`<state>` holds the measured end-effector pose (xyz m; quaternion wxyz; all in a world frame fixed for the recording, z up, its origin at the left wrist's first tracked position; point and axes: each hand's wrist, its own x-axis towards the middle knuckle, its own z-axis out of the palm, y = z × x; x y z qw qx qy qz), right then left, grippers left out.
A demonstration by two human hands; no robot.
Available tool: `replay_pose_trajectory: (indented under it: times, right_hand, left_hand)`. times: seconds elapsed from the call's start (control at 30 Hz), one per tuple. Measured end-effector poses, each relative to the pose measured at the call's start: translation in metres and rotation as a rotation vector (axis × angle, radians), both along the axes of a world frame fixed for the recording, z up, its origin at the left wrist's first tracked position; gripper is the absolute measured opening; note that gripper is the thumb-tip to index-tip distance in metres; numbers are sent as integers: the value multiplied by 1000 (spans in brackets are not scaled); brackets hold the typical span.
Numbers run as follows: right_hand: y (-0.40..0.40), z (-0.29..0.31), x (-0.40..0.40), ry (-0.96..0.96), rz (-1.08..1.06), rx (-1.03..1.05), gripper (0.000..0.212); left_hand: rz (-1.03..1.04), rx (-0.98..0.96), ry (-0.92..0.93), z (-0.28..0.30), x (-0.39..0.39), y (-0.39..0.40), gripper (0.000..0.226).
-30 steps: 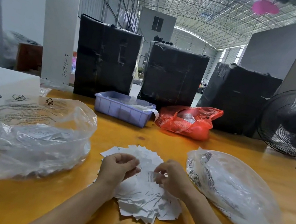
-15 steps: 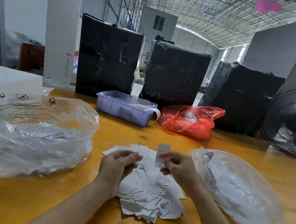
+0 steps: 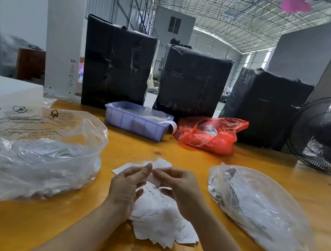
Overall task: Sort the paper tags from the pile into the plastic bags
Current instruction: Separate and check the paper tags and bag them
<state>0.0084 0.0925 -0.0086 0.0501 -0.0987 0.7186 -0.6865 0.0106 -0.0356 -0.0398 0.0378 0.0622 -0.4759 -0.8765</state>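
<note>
- From the head view, both hands meet above the loose pile of white paper tags (image 3: 159, 217), which lies on the orange-yellow wooden table (image 3: 157, 145) between two bags.
- The left hand (image 3: 126, 186) has its thumb and fingers brought together at their tips, touching the edge of a small white paper tag (image 3: 155, 180) held between the two hands.
- The right hand (image 3: 178, 188) has its fingers curled in and pinches the same tag from the other side; the blur hides exactly how the fingertips sit.
- The hands and forearms cover the middle of the pile, so only its near edge and a few tags at the far side show.
- To the left lies a large crumpled clear plastic bag with black printed warnings (image 3: 33, 155), near the pile, with tags inside.
- To the right lies a flatter clear plastic bag holding white tags (image 3: 255, 209), also near the pile and apart from it.
- Farther back on the table stand a pale purple plastic bin (image 3: 137, 122) and, just beside it, a red plastic bag (image 3: 210, 133).
- Behind them rise three tall black wrapped bales (image 3: 117, 64).
- A black electric fan (image 3: 328, 133) stands at the right edge.
- A white block (image 3: 4, 88) sits at the far left, behind the large bag.
</note>
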Motion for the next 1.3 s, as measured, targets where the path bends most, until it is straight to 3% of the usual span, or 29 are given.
replay_pose_trajectory:
  times: [0.17, 0.3, 0.37, 0.47, 0.6, 0.77, 0.87, 0.93, 1.13, 1.3]
  right_hand:
    - [7, 6, -2, 59, -92, 3, 10]
    - [16, 10, -3, 161, -3, 86, 15]
    - [19, 11, -2, 193, 25, 152, 16]
    - [22, 11, -4, 197, 52, 244, 26]
    - [29, 14, -5, 127, 82, 321, 18]
    - [36, 15, -10, 76, -83, 101, 17]
    - [34, 16, -10, 63, -143, -42, 51]
    - [32, 17, -11, 61, -155, -82, 62]
    - [24, 18, -8, 243, -128, 75, 16]
    - [22, 18, -6, 369, -126, 124, 19]
  left_hand:
    - [-60, -149, 33, -2, 4, 2, 13]
    - [-120, -284, 94, 1, 8, 1, 44]
    - [-133, -334, 128, 2, 8, -1, 39]
    - [-133, -359, 145, 1, 8, -2, 38]
    - [-43, -258, 72, -2, 4, -2, 34]
    - [3, -202, 23, -5, -2, -5, 22]
    - [-41, -222, 60, -6, -1, -5, 21]
    - [-56, -268, 88, -7, -1, -4, 19]
    - [-76, -385, 120, -7, 1, -2, 15]
    - [-87, -392, 116, -5, 3, -3, 20]
